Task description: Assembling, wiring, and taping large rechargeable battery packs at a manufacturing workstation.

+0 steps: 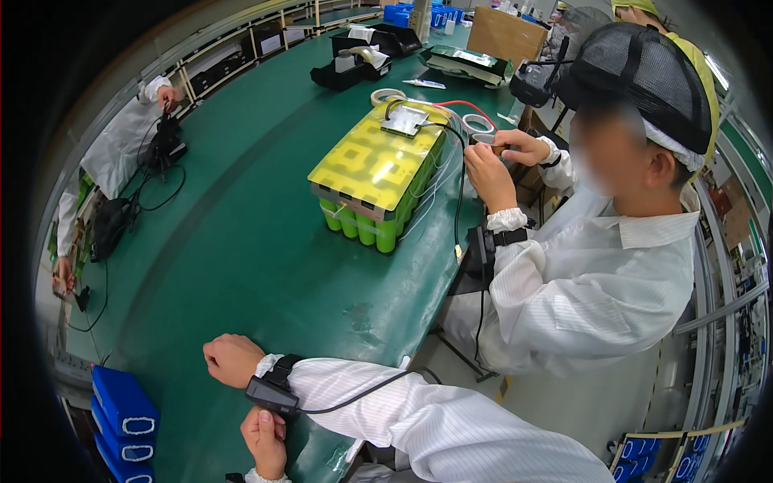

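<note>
My right hand (233,360) is over the green table near its front, fingers curled in and nothing showing in them. A black box-shaped wrist device (272,395) is strapped to that wrist, with a black cable running back along the white sleeve. Just below it, my left hand (264,441) has its bent fingers against the device's lower edge. Farther off stands a battery pack (378,161) of green cells with a yellow top sheet, a small silvery board and wires. Neither of my hands touches it.
At right, a co-worker's hands (493,173) hold a small tool with a brownish handle beside the pack's black cable. Blue bins (125,402) are stacked at lower left. Black trays (354,68), tape rolls (477,123) and a cardboard box (506,36) stand farther back. Another person's hand (167,98) holds black cables across the table.
</note>
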A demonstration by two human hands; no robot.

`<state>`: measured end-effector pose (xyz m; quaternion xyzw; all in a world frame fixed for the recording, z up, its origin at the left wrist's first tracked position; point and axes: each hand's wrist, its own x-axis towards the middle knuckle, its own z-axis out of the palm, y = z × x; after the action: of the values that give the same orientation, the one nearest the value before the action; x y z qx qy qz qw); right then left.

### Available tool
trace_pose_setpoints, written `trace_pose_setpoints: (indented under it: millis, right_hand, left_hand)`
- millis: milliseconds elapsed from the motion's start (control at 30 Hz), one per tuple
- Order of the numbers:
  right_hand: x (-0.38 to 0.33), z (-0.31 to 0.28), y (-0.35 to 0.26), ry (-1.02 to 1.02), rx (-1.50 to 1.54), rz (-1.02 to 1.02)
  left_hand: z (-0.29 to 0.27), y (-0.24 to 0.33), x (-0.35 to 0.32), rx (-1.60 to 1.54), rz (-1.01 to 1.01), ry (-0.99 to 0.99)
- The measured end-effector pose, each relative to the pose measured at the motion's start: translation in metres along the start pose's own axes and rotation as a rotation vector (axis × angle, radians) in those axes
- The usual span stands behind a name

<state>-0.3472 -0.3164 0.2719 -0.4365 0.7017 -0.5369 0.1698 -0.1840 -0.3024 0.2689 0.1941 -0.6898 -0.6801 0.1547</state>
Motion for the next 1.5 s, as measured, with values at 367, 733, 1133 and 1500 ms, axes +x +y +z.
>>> trace_pose_setpoints:
  millis: [367, 733, 1133, 1500]
  right_hand:
    - [-0.002, -0.004, -0.005, 0.015, -0.005, -0.002]
    - [-0.001, -0.005, -0.003, -0.036, -0.028, 0.004]
    - [-0.003, -0.004, -0.006, -0.002, -0.051, 0.000]
    - [-0.002, -0.004, -0.003, -0.062, -0.086, -0.014]
  left_hand:
    - [0.001, 0.003, 0.000, 0.033, 0.017, -0.006]
    - [0.001, 0.006, 0.001, 0.053, -0.009, -0.006]
    - [0.001, 0.010, 0.000, 0.071, -0.017, -0.029]
    - [0.003, 0.009, -0.001, 0.066, -0.002, -0.026]
